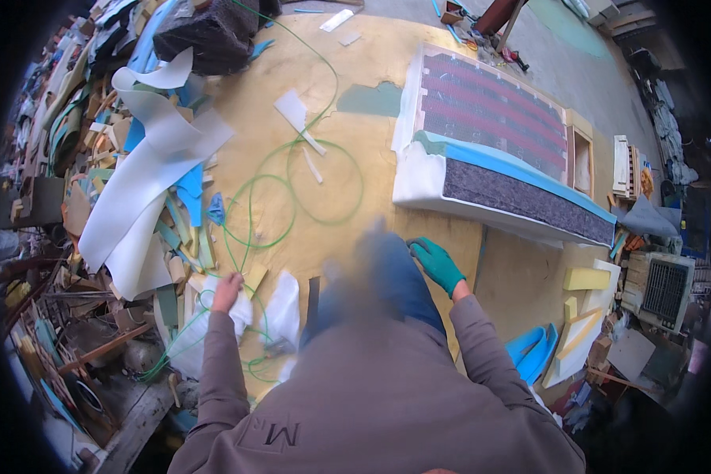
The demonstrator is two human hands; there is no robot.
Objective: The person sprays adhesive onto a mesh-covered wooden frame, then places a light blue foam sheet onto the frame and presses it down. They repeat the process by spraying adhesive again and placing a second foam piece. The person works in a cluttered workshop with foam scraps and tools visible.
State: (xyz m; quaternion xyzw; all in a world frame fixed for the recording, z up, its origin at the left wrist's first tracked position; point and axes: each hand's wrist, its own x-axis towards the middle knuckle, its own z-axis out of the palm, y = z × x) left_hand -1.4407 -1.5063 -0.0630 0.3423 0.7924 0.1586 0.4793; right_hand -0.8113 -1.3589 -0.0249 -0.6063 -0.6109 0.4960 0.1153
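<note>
My left hand (pixel 227 291), bare, hangs beside scraps of white batting (pixel 283 306), with its fingers loosely apart and nothing seen in them. A green glove covers my right hand (pixel 437 265), held beside my right thigh with the fingers loosely stretched and nothing visible in them. Ahead on the right lies a long upholstery frame (pixel 494 118), apparently a sofa part, with clear sheeting over a reddish striped face. Blue foam (pixel 513 164), dark grey felt (pixel 521 193) and white padding (pixel 419 178) line its near side. Neither hand touches it.
A thin green hose (pixel 294 201) loops over the tan floor covering (pixel 245 103). Foam offcuts and long white foam sheets (pixel 154 170) pile up on the left. Blue foam pieces (pixel 533 351), yellow foam blocks (pixel 587 279) and a vented appliance (pixel 662 292) stand at right.
</note>
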